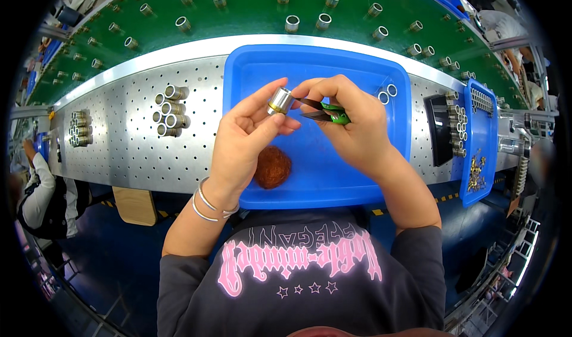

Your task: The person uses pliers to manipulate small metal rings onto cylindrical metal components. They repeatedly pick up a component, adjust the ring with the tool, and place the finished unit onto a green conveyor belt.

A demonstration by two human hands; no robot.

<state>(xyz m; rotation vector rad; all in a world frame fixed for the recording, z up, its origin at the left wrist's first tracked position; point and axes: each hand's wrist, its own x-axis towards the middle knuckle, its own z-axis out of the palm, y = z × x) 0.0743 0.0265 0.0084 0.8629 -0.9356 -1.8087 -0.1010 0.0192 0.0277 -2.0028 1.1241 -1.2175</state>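
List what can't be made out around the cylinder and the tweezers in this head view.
- Tweezers: tips, at the metal cylinder, too small to tell whether they grip anything; rear hidden in the right hand.
- Cylinder: far side covered by left hand fingers.
- Reddish-brown pad in the blue tray: left edge hidden by the left hand.
- Two small rings: too small for detail.

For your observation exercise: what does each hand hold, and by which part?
Left hand pinches a small metal cylinder by its sides. Right hand grips green-handled tweezers near the handle end.
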